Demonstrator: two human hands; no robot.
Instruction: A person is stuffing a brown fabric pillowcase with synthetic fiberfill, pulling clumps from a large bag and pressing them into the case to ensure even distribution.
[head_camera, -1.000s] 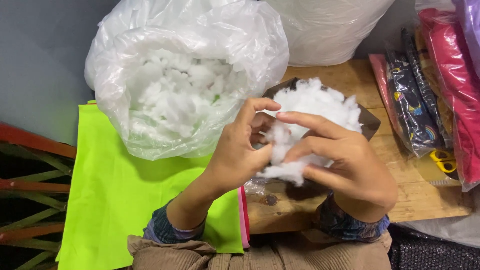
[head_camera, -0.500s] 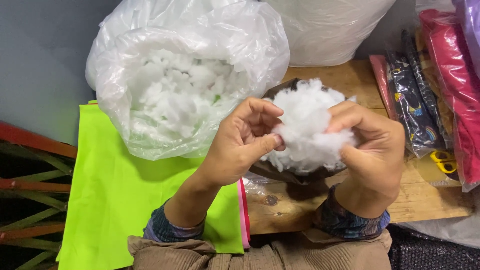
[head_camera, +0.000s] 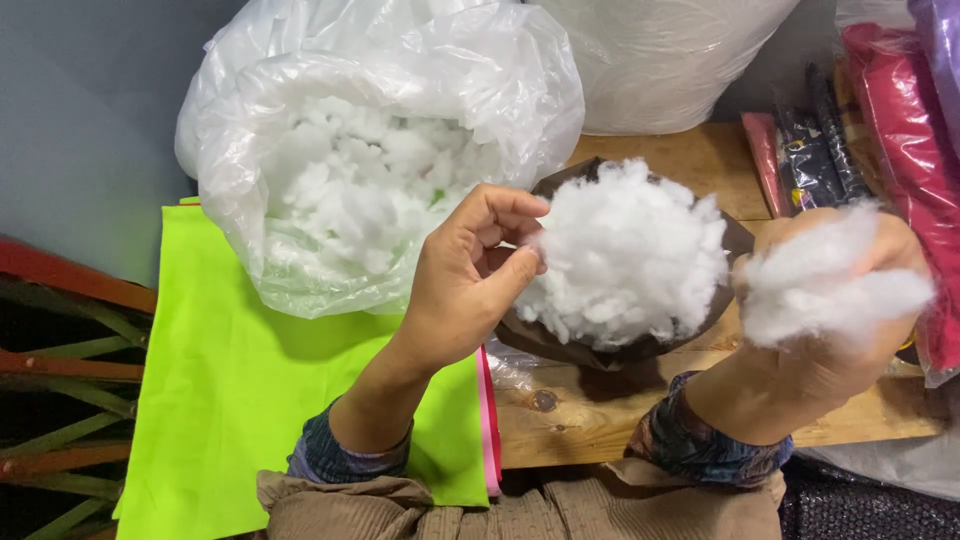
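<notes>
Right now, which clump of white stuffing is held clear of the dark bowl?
The tuft in the right hand, off beside the bowl; the big clump fills it.

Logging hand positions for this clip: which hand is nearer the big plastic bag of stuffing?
Left. The left hand is just beside the plastic bag; the right hand, clutching a white tuft, is far right.

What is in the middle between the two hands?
In the head view, a dark bowl heaped with white fluffy stuffing sits between the left hand and right hand.
</notes>
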